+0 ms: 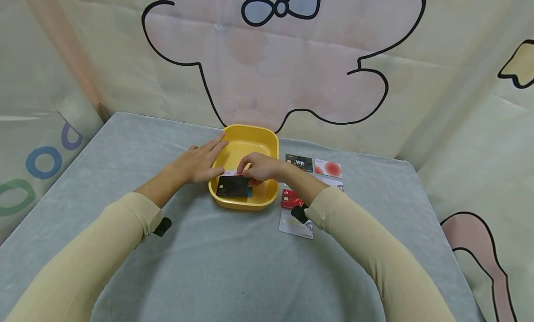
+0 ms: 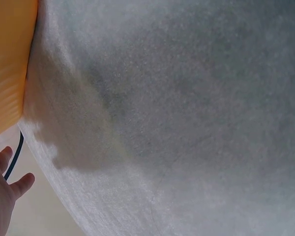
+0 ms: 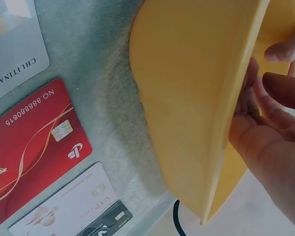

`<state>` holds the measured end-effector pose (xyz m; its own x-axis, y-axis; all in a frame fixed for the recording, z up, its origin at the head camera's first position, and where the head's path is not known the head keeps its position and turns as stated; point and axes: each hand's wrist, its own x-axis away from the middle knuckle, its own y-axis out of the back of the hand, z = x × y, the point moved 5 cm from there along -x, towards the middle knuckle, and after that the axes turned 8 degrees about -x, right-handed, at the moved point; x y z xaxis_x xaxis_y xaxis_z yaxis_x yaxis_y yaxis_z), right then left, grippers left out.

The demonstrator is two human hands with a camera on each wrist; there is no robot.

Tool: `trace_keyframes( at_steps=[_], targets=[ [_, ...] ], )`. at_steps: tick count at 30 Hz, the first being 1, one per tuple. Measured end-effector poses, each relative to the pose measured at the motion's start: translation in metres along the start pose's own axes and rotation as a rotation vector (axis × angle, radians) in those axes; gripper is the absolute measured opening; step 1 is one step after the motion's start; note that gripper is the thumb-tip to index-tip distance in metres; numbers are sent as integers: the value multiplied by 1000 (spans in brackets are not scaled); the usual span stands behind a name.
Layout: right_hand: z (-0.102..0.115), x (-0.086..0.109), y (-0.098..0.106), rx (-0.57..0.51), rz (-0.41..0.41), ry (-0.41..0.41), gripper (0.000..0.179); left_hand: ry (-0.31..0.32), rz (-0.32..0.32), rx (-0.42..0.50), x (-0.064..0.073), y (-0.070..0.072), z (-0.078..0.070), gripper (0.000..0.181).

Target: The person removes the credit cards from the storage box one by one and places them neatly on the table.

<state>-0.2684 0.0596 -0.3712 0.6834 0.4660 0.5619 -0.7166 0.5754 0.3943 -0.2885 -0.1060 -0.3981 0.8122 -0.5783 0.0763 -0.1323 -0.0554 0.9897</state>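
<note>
A yellow plastic tray point(image 1: 246, 205) stands on the cloth-covered table. Inside its near end lies a black VIP card point(image 1: 232, 186), over a white and red card point(image 1: 231, 173) and a bluish card edge point(image 1: 250, 192). My right hand point(image 1: 263, 168) reaches over the right rim, its curled fingers pinching the black card at its upper right corner; in the right wrist view the tray wall hides the fingertips. My left hand point(image 1: 204, 162) lies across the left rim with fingers spread straight, thumb close to the cards; part of it shows in the left wrist view.
Right of the tray several cards lie on the table: a dark VIP card point(image 1: 299, 162), a white card with red circles point(image 1: 328, 168), a red card point(image 3: 42, 147) and a silvery card point(image 1: 294, 224). My right forearm overlaps some of them. A printed curtain hangs behind the table.
</note>
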Motion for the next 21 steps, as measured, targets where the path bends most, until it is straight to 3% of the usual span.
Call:
trace_keyframes(
  at_steps=[21],
  targets=[
    [10, 18, 7, 33, -7, 140, 22, 11, -5, -3, -1, -2, 1, 76]
  ],
)
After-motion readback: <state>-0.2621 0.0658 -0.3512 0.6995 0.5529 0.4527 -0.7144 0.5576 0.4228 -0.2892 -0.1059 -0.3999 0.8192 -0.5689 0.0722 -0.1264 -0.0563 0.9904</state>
